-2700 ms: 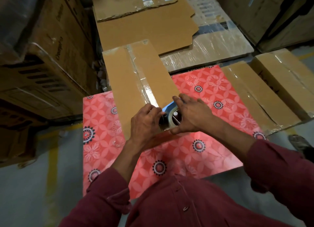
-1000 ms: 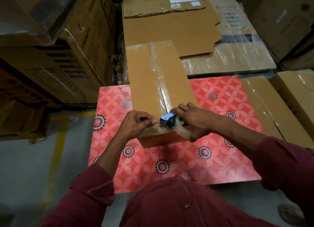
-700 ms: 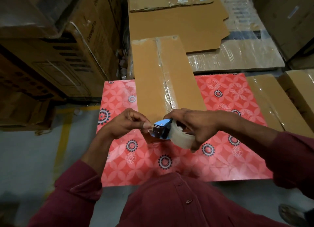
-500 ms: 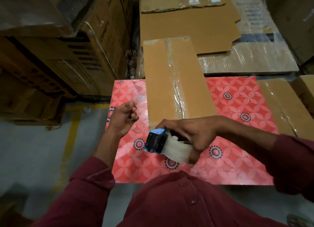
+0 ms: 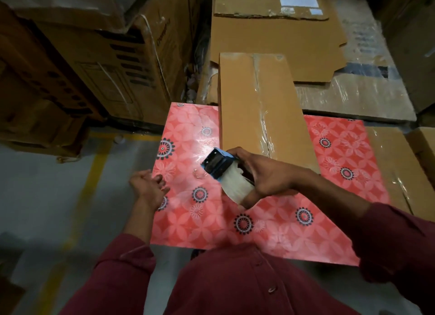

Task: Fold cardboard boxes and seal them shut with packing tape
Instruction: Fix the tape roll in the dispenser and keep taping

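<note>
Stacked cartons (image 5: 98,62) are seen at far left, standing on a grey floor marked with a yellow line (image 5: 91,173). Just right of that line, the left hand (image 5: 148,187) is held over the left edge of the red floral tabletop (image 5: 188,220), its fingers loosely curled and nothing grasped. At centre, a tape dispenser (image 5: 226,175) is gripped in the right hand (image 5: 263,173) above the tabletop, its blue toothed cutter pointed up and to the left, its pale tape roll trailing down and to the right. Behind it, a long sealed cardboard box (image 5: 259,107) is laid on the tabletop, its long axis running away from the person and its far end projecting beyond the table's back edge; a strip of clear tape (image 5: 263,102) is seen along its centre seam. Flat cardboard sheets (image 5: 270,34) are piled beyond. At right, another taped box (image 5: 390,166) is set beside the tabletop.
</note>
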The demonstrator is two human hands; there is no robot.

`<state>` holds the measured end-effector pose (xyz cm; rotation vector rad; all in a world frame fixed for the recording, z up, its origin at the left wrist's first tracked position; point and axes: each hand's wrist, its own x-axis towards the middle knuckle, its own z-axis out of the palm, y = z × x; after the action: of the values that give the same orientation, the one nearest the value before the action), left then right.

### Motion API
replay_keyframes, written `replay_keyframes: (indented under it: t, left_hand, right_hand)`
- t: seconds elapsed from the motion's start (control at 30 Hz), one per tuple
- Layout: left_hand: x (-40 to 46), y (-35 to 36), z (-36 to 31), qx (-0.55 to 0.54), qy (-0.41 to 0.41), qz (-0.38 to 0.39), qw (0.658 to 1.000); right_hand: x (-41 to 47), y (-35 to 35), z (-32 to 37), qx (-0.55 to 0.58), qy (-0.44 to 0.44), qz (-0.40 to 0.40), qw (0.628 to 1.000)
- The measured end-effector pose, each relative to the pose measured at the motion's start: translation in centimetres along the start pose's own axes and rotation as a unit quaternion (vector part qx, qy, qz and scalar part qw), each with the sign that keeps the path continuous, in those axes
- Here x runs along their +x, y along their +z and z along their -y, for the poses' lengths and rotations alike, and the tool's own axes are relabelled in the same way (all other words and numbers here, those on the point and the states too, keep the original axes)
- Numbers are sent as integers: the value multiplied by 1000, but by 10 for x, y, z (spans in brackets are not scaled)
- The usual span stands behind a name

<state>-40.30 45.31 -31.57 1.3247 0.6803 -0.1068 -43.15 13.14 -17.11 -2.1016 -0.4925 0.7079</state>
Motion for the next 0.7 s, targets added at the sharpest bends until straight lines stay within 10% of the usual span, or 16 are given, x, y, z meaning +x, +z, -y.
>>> replay_keyframes:
  t: [0.23, 0.47, 0.6, 0.7]
  left_hand:
    - [40, -24, 40, 370, 90, -17, 925]
    - [24, -49, 64, 323, 130, -22, 937]
    - [11, -53, 77, 439, 104, 88, 888]
    - [0, -52, 79, 493, 110, 14, 863]
  right_hand:
    - [13, 20, 2, -20, 23, -31, 999]
    - [15, 39, -2, -56, 23, -42, 997]
    - [15, 48, -3, -55, 37, -38, 997]
    - [15, 51, -2, -68, 43, -41, 996]
